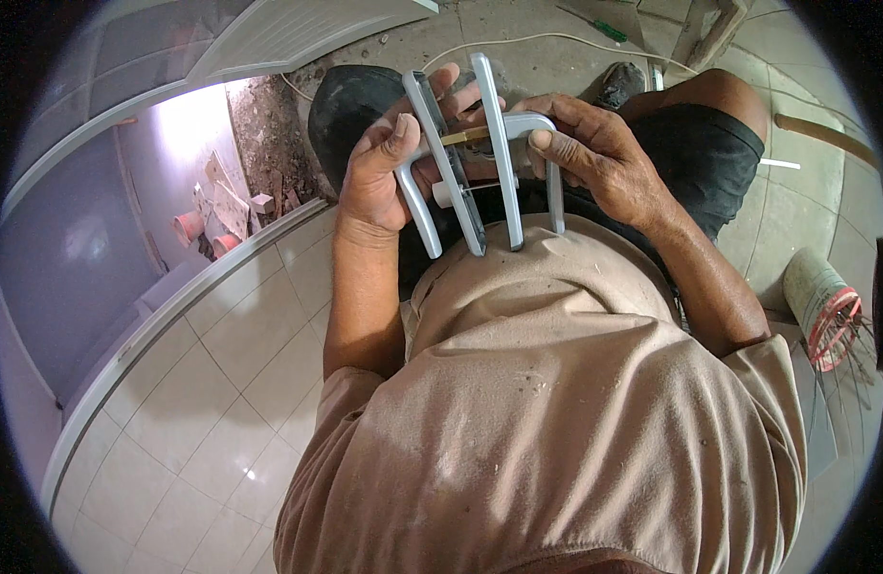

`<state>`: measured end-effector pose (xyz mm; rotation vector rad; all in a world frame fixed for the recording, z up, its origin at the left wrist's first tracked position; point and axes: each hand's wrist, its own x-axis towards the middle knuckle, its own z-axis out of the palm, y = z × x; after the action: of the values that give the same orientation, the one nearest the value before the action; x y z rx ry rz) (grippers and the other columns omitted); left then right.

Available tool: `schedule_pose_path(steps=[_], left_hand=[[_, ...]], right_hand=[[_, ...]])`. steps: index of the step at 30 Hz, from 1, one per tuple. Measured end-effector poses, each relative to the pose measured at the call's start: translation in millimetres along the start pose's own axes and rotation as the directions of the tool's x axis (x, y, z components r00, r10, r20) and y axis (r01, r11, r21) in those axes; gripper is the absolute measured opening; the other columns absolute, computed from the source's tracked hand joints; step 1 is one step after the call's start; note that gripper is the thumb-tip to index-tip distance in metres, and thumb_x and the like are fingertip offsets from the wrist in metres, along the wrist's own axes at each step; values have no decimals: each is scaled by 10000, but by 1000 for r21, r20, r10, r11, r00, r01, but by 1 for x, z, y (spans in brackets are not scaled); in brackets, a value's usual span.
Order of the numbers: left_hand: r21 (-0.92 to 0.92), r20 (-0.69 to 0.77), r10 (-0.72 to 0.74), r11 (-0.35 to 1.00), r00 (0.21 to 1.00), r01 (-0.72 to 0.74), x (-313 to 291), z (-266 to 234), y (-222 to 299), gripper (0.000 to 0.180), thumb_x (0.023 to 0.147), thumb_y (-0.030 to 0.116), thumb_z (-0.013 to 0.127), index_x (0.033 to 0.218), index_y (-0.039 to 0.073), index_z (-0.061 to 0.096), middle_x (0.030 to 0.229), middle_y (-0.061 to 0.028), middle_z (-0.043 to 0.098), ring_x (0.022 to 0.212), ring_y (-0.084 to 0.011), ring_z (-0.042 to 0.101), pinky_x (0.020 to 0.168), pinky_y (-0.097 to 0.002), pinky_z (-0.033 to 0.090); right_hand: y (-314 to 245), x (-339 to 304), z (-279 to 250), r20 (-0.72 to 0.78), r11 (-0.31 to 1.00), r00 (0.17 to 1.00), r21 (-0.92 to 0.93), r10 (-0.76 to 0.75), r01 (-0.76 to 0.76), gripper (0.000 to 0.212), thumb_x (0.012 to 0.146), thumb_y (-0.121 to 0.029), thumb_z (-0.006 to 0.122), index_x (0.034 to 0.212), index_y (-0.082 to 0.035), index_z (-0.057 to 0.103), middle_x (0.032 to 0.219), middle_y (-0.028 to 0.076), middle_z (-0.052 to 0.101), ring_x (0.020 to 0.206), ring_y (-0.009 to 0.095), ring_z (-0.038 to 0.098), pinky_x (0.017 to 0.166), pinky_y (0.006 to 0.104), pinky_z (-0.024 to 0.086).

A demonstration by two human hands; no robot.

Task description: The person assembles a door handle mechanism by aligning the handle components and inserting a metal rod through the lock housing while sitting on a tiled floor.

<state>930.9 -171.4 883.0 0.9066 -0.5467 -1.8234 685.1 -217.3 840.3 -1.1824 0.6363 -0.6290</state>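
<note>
Over my lap I hold a pair of grey metal lever door handles with long backplates, side by side and a little apart. My left hand (372,177) is closed around the left door handle (420,212), its thumb near the backplate (444,158). My right hand (599,158) grips the right door handle (555,191) at its bend, with the thumb on top. That handle's plate (500,153) stands nearly upright. Between the plates runs a brass-coloured bar (463,137), and lower down sits a small white cylinder (444,195). Some fingers are hidden behind the plates.
A green-handled screwdriver (609,31) and a pale cable (518,39) lie on the floor ahead. At right stands a pale container (811,277) with thin rods. Rubble (269,143) and reddish cups (187,228) are at left, beyond a curved-looking pale frame edge (164,316).
</note>
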Motion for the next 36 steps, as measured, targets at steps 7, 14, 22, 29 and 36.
schedule_pose_path(steps=[7,14,22,29,36], left_hand=[[28,31,55,998,998,-56,3,11,1,789,932,363,681,1534,0,324,1530,-283,402,1406,-453,425,1056,-613,489],[114,29,40,993,999,-43,6,10,0,638,970,301,646,1486,-2,425,1469,-259,507,1364,-382,511,1051,-512,526],[118,-138,-75,989,988,92,13,17,3,565,977,310,637,1451,43,483,1435,-216,560,1281,-289,594,1052,-437,529],[300,-306,-17,947,952,114,18,19,-13,507,931,442,720,1237,40,677,1167,-125,704,1106,-208,651,938,-372,551],[133,-387,-113,975,915,177,18,14,-31,537,875,497,771,1167,56,674,1033,-67,686,1081,-202,631,919,-411,545]], right_hand=[[-9,1,-1,4,996,1000,88,3,-3,404,1028,-368,600,1240,-29,653,910,53,654,805,136,598,733,302,506],[-11,3,-1,32,1000,999,-18,-15,15,404,1036,-335,594,1265,-5,631,911,57,654,835,157,625,801,339,532],[5,17,-8,26,921,975,323,220,-216,319,1009,-378,617,1115,-80,666,821,10,622,721,105,558,630,253,417],[1,17,-7,-83,950,985,289,153,-123,293,1015,-376,617,996,-85,633,754,14,603,655,110,546,577,240,415],[-17,2,0,-35,858,926,391,376,-334,366,1055,-445,539,1041,-81,563,649,-6,497,516,76,453,430,224,371]])
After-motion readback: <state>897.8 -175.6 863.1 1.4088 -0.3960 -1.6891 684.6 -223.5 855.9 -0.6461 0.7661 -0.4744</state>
